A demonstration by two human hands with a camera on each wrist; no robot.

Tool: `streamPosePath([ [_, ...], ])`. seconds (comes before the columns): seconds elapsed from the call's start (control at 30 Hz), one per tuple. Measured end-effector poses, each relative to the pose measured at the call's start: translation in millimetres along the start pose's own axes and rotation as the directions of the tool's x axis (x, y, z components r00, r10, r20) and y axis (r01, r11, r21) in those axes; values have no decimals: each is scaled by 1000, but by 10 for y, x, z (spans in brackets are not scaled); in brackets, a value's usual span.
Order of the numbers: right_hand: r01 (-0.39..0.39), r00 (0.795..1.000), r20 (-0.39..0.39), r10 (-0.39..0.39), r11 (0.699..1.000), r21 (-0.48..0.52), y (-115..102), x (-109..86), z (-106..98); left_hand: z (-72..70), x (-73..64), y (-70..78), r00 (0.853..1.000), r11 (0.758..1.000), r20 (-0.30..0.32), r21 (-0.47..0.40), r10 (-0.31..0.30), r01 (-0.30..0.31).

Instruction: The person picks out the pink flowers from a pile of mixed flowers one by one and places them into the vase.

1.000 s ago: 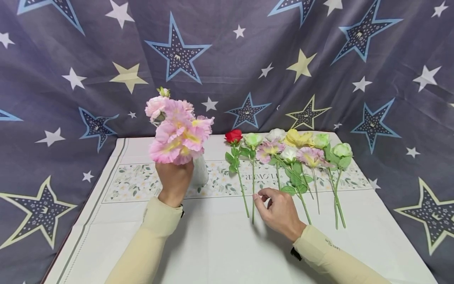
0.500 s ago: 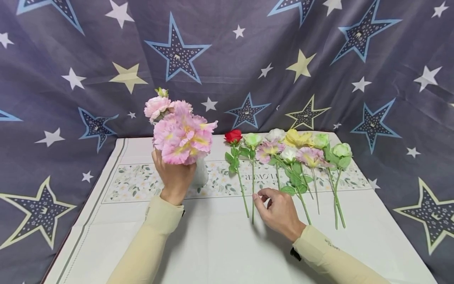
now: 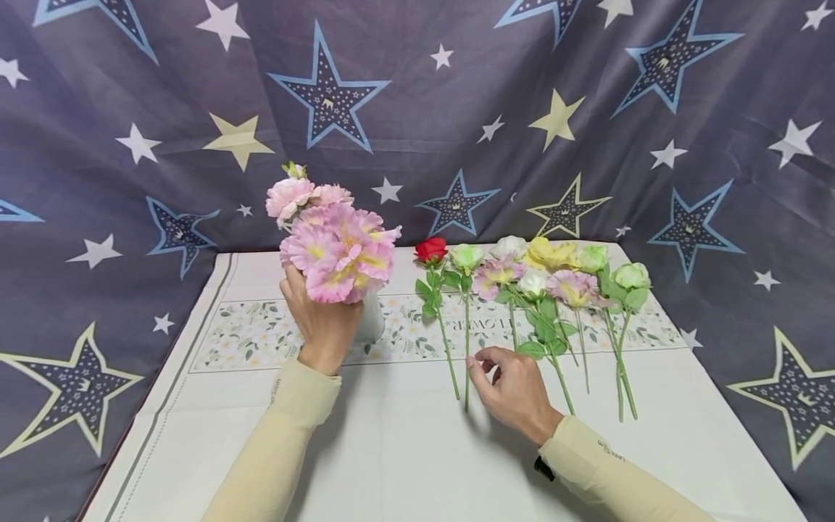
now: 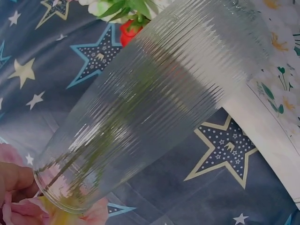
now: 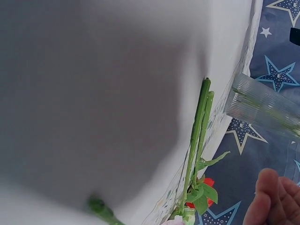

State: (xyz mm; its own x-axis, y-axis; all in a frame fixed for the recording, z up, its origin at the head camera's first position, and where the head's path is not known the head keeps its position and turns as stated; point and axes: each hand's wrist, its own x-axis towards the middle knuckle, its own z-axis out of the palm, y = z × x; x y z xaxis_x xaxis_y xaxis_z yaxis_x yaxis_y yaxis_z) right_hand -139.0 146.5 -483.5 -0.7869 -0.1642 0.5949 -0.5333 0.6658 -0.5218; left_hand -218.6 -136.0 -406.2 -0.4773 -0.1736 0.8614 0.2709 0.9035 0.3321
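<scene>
In the head view, my left hand [image 3: 324,322] is at the mouth of a ribbed clear glass vase [image 4: 140,103], just under a large pink-and-yellow artificial flower [image 3: 342,254]. Its fingers [image 4: 18,178] show at the rim in the left wrist view and seem to pinch the flower's stem, though petals cover most of the grip. Stems stand inside the vase. Light pink blooms [image 3: 290,197] rise behind the large flower. My right hand [image 3: 515,391] hovers low over the table, fingers loosely curled with nothing in them, its thumb tip near the green rose's stem [image 3: 467,341].
Artificial flowers lie in a row on the right: a red rose [image 3: 431,250], a pale green rose [image 3: 467,257], a yellow flower [image 3: 550,254], and several others. The white tablecloth [image 3: 404,442] has a printed floral band. A star-patterned curtain [image 3: 417,109] hangs behind the table.
The large pink-and-yellow flower has turned and shifted slightly right, and my left hand has moved a little with it. My right hand has stayed in place.
</scene>
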Motion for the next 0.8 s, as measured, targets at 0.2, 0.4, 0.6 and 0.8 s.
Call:
streamPosePath([
  [0.2,-9,1000,2,9,1000,3,1,-6,1,1,-66,18,1000,999,25,38,2,-3],
  [0.4,-19,1000,2,19,1000,-3,9,-10,-5,3,-260,16,990,994,-86,8,111,-110],
  [0.6,-16,1000,-2,16,1000,-10,28,-6,-15,-7,-419,48,944,971,-226,36,240,-238],
  [0.8,-10,1000,-10,9,1000,-21,50,7,-26,14,-513,76,912,954,-303,-28,276,-298],
])
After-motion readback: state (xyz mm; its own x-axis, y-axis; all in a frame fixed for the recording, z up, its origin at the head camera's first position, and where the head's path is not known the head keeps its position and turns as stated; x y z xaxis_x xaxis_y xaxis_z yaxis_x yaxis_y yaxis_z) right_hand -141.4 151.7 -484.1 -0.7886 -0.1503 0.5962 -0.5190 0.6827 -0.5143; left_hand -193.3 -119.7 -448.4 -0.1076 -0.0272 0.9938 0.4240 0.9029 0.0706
